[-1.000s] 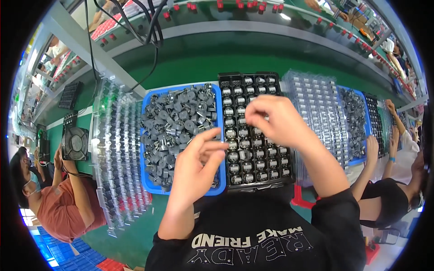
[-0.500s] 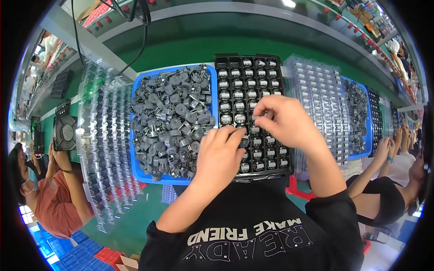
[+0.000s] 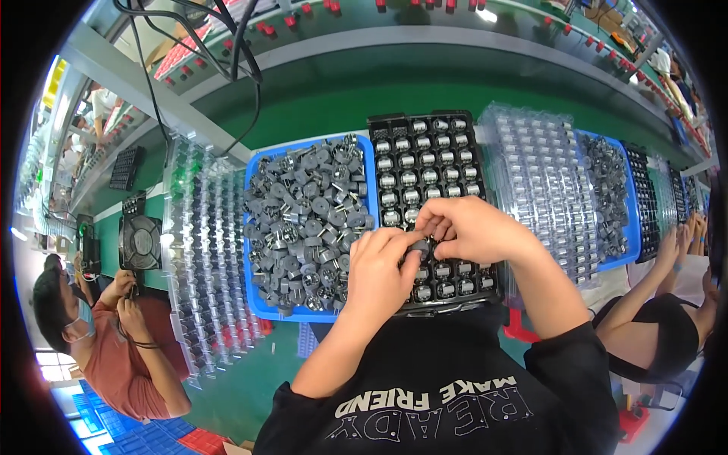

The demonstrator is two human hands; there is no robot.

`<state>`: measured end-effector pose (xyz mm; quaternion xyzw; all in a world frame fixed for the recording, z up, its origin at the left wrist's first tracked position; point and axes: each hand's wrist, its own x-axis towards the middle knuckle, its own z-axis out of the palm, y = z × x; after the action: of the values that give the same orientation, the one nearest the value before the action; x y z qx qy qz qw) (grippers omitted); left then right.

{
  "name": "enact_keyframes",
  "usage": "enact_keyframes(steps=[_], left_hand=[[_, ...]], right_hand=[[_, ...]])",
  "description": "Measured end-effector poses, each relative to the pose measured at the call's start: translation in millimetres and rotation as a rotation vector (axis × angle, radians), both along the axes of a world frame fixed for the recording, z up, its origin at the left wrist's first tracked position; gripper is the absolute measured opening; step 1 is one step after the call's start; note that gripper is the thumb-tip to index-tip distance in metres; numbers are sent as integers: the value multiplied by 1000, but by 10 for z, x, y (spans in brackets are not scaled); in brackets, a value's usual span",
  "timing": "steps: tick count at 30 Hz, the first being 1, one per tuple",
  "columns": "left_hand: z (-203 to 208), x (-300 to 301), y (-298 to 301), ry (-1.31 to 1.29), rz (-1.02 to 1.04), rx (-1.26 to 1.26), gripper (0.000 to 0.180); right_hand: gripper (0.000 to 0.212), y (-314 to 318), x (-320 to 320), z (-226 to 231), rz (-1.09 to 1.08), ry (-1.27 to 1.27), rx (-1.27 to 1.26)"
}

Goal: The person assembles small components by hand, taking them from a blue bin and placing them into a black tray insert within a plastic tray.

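Over the near half of a black compartment tray [image 3: 388, 121], my two hands meet. My left hand [image 3: 381, 269] is closed, thumb and fingers pinching a small grey round part [image 3: 422, 247]. From the other side, my right hand [image 3: 479, 231] has its fingertips bent together at the same part; whether they grip it too is hidden by the fingers. Small silver cylindrical parts [image 3: 428, 159] sit in rows in the tray's pockets. To the left, a blue bin [image 3: 253, 299] is heaped with loose grey round parts [image 3: 303, 212] that have thin metal pins.
Clear plastic blister trays stand left [image 3: 205, 258] and right [image 3: 535, 182], the right ones bearing silver parts. Farther right is another blue bin [image 3: 633, 227] of grey parts. Co-workers sit on both sides; a black fan [image 3: 141, 243] is near the left one. Cables [image 3: 243, 68] hang above.
My right hand has come down and left, to the part at my left fingertips. The whole view has shifted, so the bench appears lower and farther right.
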<state>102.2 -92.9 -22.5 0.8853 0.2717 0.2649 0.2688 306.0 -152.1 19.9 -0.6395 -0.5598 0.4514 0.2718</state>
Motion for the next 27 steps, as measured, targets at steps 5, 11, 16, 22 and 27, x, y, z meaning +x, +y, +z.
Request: enact_keyframes(steps=[5,11,16,22,27], left_hand=[[187,-58,0,-364,85,-529,22],[116,-143,-46,-766,-22,-1090,35],[262,-288,42,-717,79,-952,46],[639,-517,453,-184,91,-274,34],[795,-208,1084,53,173,117,36]], right_hand=[[28,12,-94,165,-78,199,136],[15,101,-275,129,-121,681,209],[5,773,155,13,-255,-464,598],[3,1423,337,-484,-280,-1018,472],[8,1430,383,-579,-295,-1072,395]])
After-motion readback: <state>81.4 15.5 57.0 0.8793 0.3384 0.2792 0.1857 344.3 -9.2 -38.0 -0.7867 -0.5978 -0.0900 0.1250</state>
